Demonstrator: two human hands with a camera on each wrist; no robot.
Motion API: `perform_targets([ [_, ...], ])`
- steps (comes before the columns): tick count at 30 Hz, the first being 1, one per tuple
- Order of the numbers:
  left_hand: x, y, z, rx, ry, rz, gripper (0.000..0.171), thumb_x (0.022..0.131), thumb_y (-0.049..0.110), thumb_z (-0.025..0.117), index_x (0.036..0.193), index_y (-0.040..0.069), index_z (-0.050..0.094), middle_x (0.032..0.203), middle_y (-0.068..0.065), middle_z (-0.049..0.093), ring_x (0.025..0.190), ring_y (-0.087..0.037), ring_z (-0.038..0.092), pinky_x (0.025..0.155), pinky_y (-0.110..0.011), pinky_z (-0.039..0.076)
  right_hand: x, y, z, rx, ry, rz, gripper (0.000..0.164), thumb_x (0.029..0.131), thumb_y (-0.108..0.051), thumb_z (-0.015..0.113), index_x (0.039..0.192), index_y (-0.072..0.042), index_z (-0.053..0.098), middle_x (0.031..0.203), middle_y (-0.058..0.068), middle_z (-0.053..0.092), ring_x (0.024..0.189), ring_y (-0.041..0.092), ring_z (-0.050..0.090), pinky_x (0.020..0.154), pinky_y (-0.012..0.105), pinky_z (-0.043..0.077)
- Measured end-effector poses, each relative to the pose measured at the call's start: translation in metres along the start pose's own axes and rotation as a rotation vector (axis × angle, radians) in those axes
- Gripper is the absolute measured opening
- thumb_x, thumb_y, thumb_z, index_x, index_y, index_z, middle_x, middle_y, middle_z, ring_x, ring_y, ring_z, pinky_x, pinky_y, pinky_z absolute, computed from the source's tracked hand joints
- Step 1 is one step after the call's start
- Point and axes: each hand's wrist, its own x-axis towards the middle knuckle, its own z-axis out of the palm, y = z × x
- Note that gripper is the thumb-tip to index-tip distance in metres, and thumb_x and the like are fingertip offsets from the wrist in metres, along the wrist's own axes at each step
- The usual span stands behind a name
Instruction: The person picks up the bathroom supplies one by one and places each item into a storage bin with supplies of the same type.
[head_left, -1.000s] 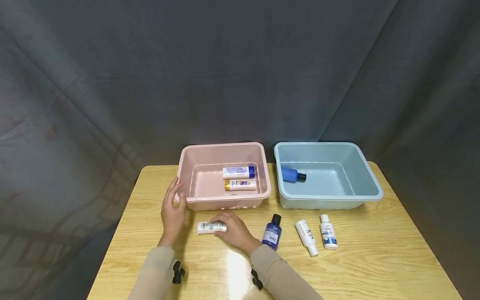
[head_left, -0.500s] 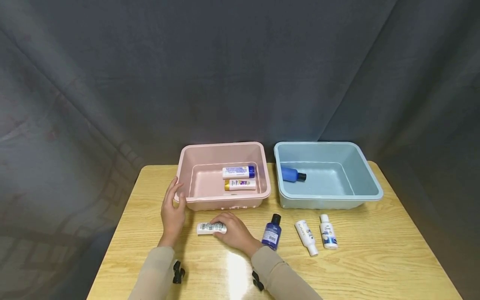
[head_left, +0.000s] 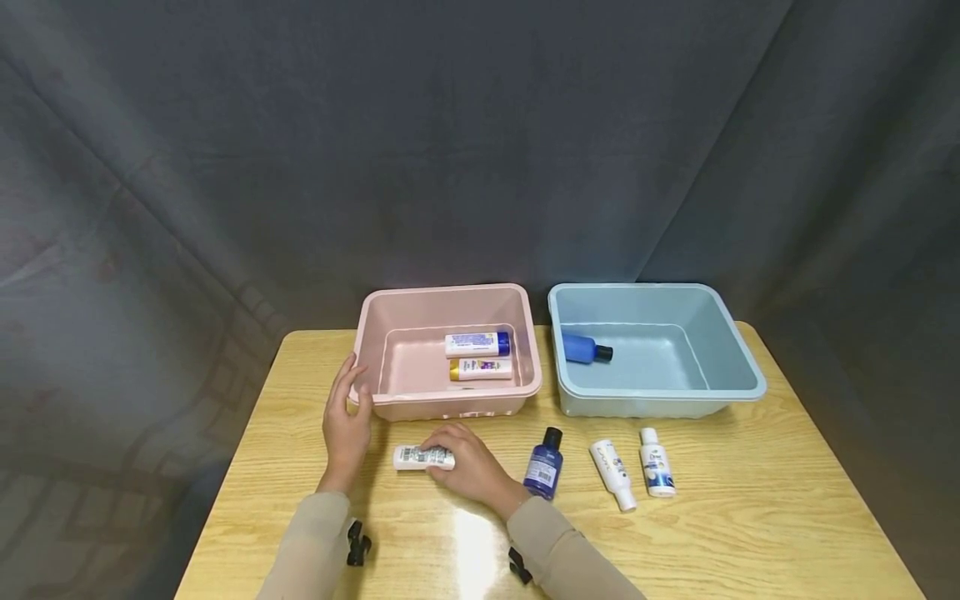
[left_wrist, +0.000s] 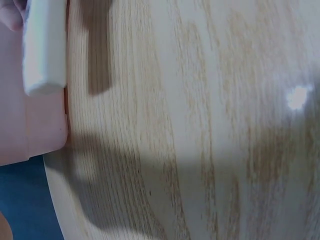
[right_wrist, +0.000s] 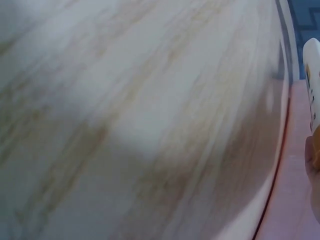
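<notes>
- Just in front of the pink bin (head_left: 442,310), the right hand (head_left: 467,467) holds a white bottle (head_left: 409,457) on its side, printed label upward; its grip is clamped on one end, thumb on the near side, fingers over the far side.
- Seen from the left wrist, the bottle's shadow falls on the table (head_left: 750,508) apart from it.
- At the pink bin's near left corner, the left hand (head_left: 347,429) rests on the rim, its grip apart, thumb and fingers spread about the corner.
- Inside the pink bin lie two containers, one behind the other: a white tube with a blue cap (head_left: 477,345) and a white bottle with a gold cap (head_left: 483,369).
- To the right stands a light blue bin (head_left: 660,367), with a blue bottle (head_left: 580,349) lying against its left wall.
- Nearer, right of the right hand, lie a dark blue bottle with a black cap (head_left: 543,467), a slanted white bottle (head_left: 612,469) with its cap nearest, and a Dove bottle (head_left: 657,467).
</notes>
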Motion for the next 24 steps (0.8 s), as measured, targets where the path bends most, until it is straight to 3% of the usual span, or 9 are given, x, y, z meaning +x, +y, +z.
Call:
perform_targets([
  [24, 0.000, 0.001, 0.000, -0.005, 0.005, 0.008, 0.030, 0.098, 0.003, 0.055, 0.127, 0.007, 0.063, 0.151, 0.003, 0.046, 0.141, -0.023, 0.038, 0.118, -0.037, 0.028, -0.002, -0.028, -0.025, 0.001, 0.046, -0.118, 0.033, 0.080, -0.016, 0.081, 0.112, -0.017, 0.071, 0.117, -0.004, 0.065, 0.115, 0.012, 0.056, 0.105, 0.031, 0.045],
])
